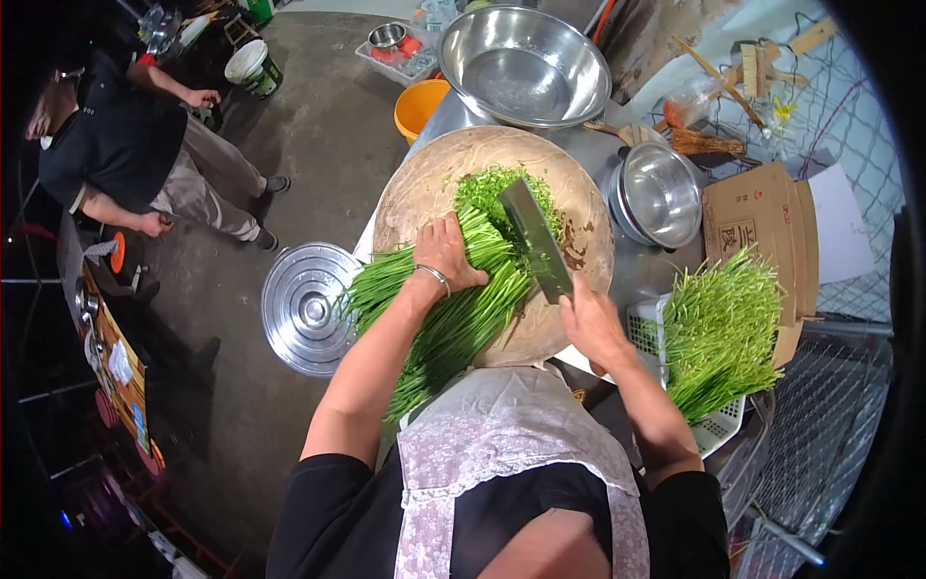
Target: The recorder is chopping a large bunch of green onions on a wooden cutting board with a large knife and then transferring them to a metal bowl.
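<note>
My left hand (443, 253), with a metal bangle at the wrist, presses down on a thick bundle of green garlic chives (463, 318). The bundle lies on a round wooden chopping block (412, 181), its long ends hanging over the near left side. In my right hand (595, 318) is the handle of a Chinese cleaver (537, 239), its broad blade beside the cut ends of the bundle. Bits of green cling to the blade. Finely chopped chives (492, 184) are heaped on the block beyond my left hand, left of the blade's tip.
A large steel basin (517, 79) stands beyond the block; smaller steel bowls (660, 192) sit right. More chives (723, 333) fill a white plastic basket (720, 427) near a cardboard box (752, 224). At left are a metal lid (311, 307), an orange bucket (419, 108) and a standing person (137, 145).
</note>
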`<state>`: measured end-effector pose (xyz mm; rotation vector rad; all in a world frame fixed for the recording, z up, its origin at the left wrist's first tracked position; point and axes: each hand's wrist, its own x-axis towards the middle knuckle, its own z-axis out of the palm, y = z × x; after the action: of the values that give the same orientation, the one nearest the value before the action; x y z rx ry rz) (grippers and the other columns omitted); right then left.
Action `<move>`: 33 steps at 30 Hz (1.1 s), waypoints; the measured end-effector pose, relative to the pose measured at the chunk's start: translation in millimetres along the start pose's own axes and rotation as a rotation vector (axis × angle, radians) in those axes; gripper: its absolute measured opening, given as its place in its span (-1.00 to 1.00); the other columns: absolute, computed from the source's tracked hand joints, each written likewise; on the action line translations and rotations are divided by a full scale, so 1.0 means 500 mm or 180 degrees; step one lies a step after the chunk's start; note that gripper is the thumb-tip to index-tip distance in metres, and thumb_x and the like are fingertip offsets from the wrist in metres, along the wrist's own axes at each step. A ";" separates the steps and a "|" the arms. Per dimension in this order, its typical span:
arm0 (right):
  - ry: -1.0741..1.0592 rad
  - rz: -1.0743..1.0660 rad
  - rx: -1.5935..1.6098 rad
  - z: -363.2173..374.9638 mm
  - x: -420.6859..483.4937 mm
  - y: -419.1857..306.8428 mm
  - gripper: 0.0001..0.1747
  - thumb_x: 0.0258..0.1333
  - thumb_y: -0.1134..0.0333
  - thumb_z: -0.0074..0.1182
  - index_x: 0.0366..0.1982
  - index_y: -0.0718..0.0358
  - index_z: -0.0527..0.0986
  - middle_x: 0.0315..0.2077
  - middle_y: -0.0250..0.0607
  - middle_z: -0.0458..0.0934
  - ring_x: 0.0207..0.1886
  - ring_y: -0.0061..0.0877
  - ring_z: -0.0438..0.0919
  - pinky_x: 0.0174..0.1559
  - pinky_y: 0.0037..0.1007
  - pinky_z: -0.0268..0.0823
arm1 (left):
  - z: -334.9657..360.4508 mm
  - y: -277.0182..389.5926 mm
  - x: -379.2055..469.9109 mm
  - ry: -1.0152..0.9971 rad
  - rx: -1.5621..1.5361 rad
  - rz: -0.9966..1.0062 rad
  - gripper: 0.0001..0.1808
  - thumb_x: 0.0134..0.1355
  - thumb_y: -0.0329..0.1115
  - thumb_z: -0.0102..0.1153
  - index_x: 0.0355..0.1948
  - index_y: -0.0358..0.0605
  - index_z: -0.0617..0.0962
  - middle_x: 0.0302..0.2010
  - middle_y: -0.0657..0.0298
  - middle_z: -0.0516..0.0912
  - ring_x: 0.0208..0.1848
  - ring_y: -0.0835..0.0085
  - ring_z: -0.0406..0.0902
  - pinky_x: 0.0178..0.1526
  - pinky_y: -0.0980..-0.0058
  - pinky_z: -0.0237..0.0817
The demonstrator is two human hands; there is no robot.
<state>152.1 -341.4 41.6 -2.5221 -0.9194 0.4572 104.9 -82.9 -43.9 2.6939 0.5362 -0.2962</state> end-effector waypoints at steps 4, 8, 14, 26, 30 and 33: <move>-0.0200 -0.0156 -0.0129 -0.091 0.009 -0.055 -0.52 0.26 0.35 -0.01 0.13 0.49 0.30 -0.41 0.35 0.58 -0.27 0.26 0.57 -0.17 0.12 0.39 | -0.018 0.027 -0.012 -0.0149 -0.0063 -0.0370 0.24 -0.30 0.14 0.55 0.28 -0.43 0.24 0.16 -0.08 0.43 0.23 -0.06 0.41 0.27 0.09 0.28; -0.0553 0.0033 -0.0255 -0.099 0.039 -0.089 -0.55 0.26 0.34 -0.02 0.07 0.49 0.30 -0.43 0.39 0.56 -0.26 0.28 0.55 -0.15 0.13 0.37 | -0.020 0.038 -0.011 -0.0240 -0.0073 -0.0571 0.25 -0.31 0.13 0.56 0.30 -0.41 0.24 0.17 -0.06 0.42 0.25 -0.04 0.40 0.23 0.00 0.30; -0.1092 -0.0349 -0.0554 -0.080 0.117 -0.055 -0.64 0.26 0.35 -0.03 -0.04 0.48 0.27 -0.41 0.42 0.54 -0.20 0.30 0.54 -0.09 0.14 0.33 | -0.011 0.048 -0.005 -0.0218 -0.0034 -0.0606 0.28 -0.34 0.11 0.60 0.34 -0.34 0.23 0.16 0.03 0.45 0.27 0.02 0.39 0.15 -0.05 0.33; -0.0241 -0.0333 -0.0205 0.149 0.183 0.044 -0.65 0.28 0.34 -0.03 -0.02 0.46 0.34 -0.48 0.20 0.58 -0.39 0.10 0.61 -0.26 0.03 0.43 | -0.006 0.038 -0.004 -0.0046 -0.0024 -0.0615 0.14 -0.30 0.07 0.60 0.26 -0.30 0.33 0.09 0.08 0.47 0.14 0.12 0.44 0.07 0.00 0.35; -0.0258 -0.0329 0.0048 0.112 0.185 0.048 -0.64 0.28 0.34 -0.04 -0.01 0.46 0.34 -0.45 0.27 0.58 -0.30 0.14 0.60 -0.24 0.03 0.41 | -0.003 0.045 0.000 -0.0035 -0.0106 -0.0569 0.05 -0.28 0.06 0.58 0.19 -0.27 0.37 0.09 0.09 0.47 0.15 0.11 0.43 0.08 -0.02 0.33; -0.0203 -0.0933 -0.0450 0.000 0.170 0.008 -0.61 0.28 0.34 -0.04 0.02 0.47 0.31 -0.41 0.38 0.57 -0.25 0.23 0.57 -0.19 0.08 0.38 | 0.001 0.041 -0.003 -0.0068 -0.0077 -0.0660 0.02 -0.27 0.07 0.57 0.16 -0.26 0.39 0.08 0.10 0.47 0.15 0.12 0.43 0.07 -0.02 0.33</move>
<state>216.0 -287.6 25.8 -2.4494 -1.3641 0.3931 111.8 -101.2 -37.4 2.6115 0.8092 -0.3714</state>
